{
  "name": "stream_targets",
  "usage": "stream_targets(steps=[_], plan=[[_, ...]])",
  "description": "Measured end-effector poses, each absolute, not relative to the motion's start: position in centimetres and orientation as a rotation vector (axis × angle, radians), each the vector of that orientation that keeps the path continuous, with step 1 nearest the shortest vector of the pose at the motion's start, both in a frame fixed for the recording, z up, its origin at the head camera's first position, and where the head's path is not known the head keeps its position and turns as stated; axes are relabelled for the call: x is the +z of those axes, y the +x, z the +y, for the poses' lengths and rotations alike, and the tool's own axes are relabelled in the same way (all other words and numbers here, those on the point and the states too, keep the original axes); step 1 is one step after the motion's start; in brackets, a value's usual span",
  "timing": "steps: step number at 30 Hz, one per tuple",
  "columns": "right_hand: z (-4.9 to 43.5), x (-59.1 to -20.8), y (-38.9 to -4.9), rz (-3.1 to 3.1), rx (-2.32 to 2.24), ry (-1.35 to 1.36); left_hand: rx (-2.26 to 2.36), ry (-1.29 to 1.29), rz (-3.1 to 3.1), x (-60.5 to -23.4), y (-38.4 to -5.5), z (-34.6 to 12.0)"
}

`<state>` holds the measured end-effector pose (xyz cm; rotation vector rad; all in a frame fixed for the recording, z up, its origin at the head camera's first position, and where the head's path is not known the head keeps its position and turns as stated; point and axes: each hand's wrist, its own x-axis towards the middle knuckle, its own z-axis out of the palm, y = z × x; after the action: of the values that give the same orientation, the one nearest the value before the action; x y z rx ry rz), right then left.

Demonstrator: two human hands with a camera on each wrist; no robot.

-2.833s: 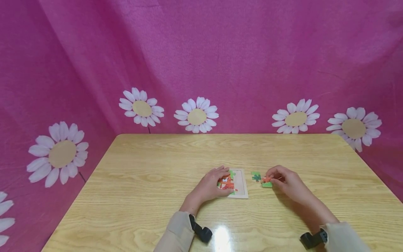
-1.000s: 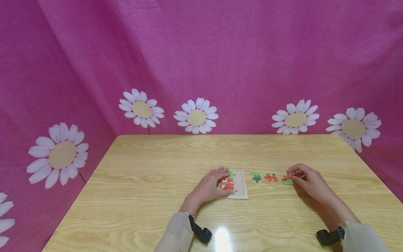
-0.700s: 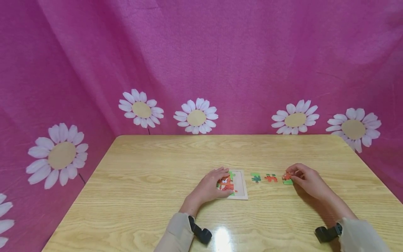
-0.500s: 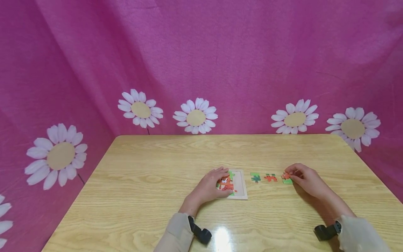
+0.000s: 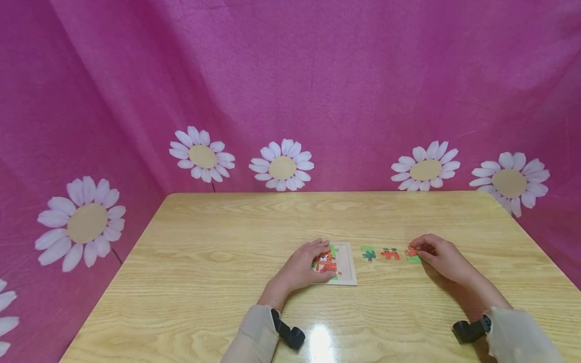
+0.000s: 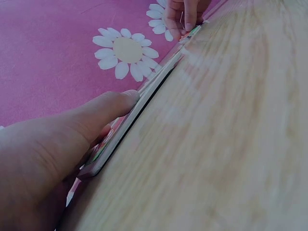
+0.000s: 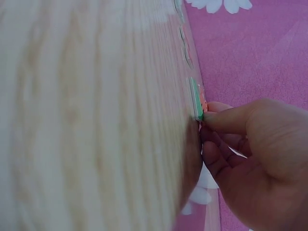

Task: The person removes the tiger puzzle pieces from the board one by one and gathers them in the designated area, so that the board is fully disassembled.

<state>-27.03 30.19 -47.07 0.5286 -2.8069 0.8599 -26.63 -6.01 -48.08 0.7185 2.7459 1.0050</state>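
Observation:
My left hand (image 5: 297, 267) lies across a square wooden puzzle board (image 5: 350, 264), holding it between the thumb at the near edge and fingers at the far side. An orange tiger picture (image 5: 326, 259) on a green ground fills the board's visible left part; its right strip shows bare wood. To the right, my right hand (image 5: 442, 257) pinches an orange and green puzzle piece (image 5: 412, 253) between thumb and fingertips. The right wrist view shows this piece's green edge (image 7: 196, 98) at the tabletop. The left wrist view shows my left thumb (image 6: 113, 103) on the board's rim.
Between board and right hand lie a green puzzle piece (image 5: 368, 253) and an orange one (image 5: 390, 254), apart from each other. All rest on a wood-grain table (image 5: 218, 262). A pink cloth with white daisies (image 5: 281, 166) hangs behind the table and at its left.
My right hand has moved right with its puzzle piece, and the orange middle piece now shows in full. Lately the held piece has turned slightly. The left hand and board have stayed put.

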Motion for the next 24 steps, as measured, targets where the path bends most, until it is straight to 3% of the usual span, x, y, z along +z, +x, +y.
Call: stream_targets(steps=[24], plan=[[28.9, -46.2, -26.7, -2.826, 0.978, 0.454, 0.962, 0.784, 2.731, -47.8, -26.6, -6.4]])
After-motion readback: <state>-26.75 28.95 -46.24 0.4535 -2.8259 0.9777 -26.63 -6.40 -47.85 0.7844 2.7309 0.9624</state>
